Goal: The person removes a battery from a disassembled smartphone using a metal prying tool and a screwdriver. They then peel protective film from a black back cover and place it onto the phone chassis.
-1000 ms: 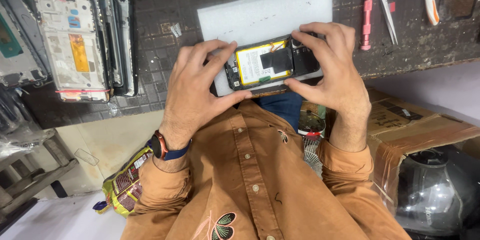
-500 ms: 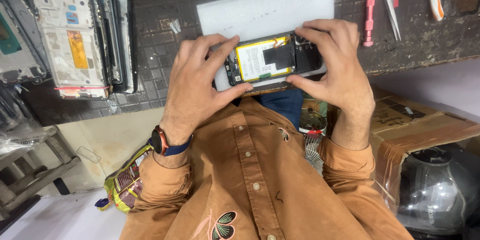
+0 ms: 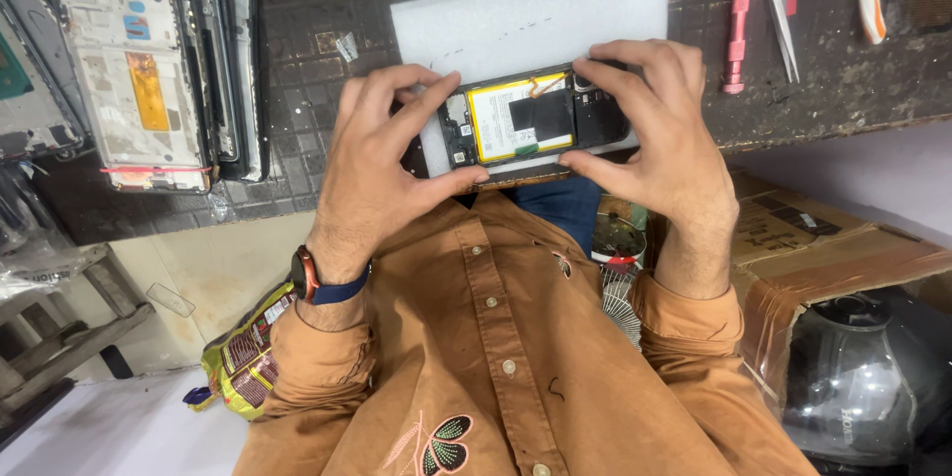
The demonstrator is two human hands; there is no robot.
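Dark and scuffed, the gridded mat on my surface point(image 3: 327, 69) fills the top of the head view, with a pale foam pad point(image 3: 526, 15) lying on it just beyond my hands. I hold an opened phone point(image 3: 531, 119) above the near edge of that pad, back cover off, so the yellow-framed battery and the dark board beside it face up at me. My left hand point(image 3: 382, 164) pinches the phone's left end, thumb under the lower edge and fingers curled over the top. My right hand point(image 3: 650, 139) grips the right end the same way, fingers arched over the upper corner, thumb at the lower edge.

To the left on the mat sits a stack of stripped phone frames point(image 3: 139, 69), well apart from my hands. To the right lie a pink screwdriver point(image 3: 736, 30) and a pair of tweezers point(image 3: 778, 5), near but not touching the pad. Below the surface edge I see a cardboard box point(image 3: 823, 248) and a snack packet point(image 3: 243, 347) on the floor.

With the phone held in the air by its ends only, I judge a slip could drop it onto the surface edge or my lap. Fingers pressing over exposed parts could also bend the board or stress the battery.
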